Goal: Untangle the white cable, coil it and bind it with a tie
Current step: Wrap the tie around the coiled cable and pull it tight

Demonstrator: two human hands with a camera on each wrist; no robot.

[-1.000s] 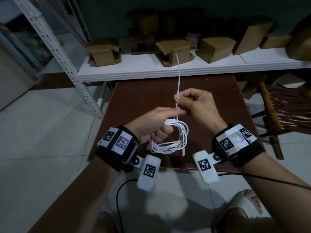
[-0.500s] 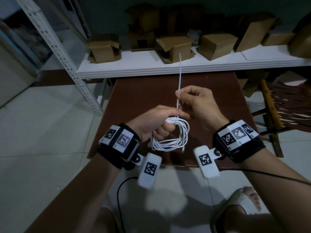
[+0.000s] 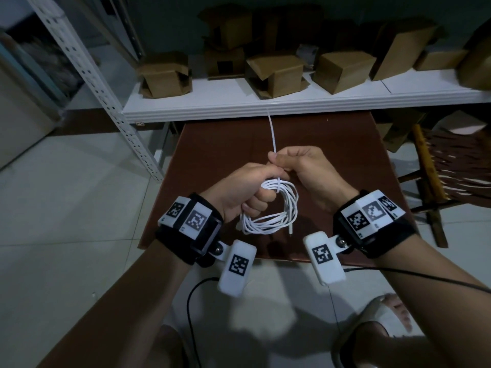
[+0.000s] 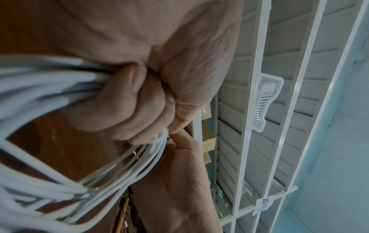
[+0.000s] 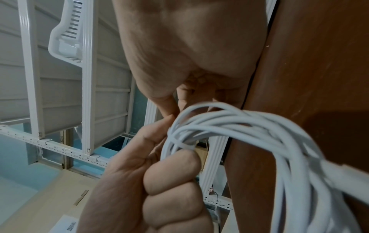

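Note:
The white cable (image 3: 276,208) hangs as a coil of several loops above the brown table (image 3: 345,160). My left hand (image 3: 247,192) grips the coil's top in a fist; the left wrist view shows its fingers (image 4: 127,110) curled round the white cable (image 4: 40,88). A thin white tie (image 3: 271,134) circles the loops at the top and its tail stands up and away. My right hand (image 3: 297,168) pinches that tail just above the coil. In the right wrist view the tie (image 5: 185,146) is looped round the white cable (image 5: 249,126).
A white shelf (image 3: 292,102) with several cardboard boxes (image 3: 276,75) runs behind the table. A perforated metal upright (image 3: 106,88) stands at the left. A wooden chair (image 3: 446,176) is at the right. A black wire (image 3: 191,314) hangs below my arms over the tiled floor.
The right hand has slid down the tie's tail toward the coil, and the tie's loop has drawn closer round the cable. The left hand keeps its grip.

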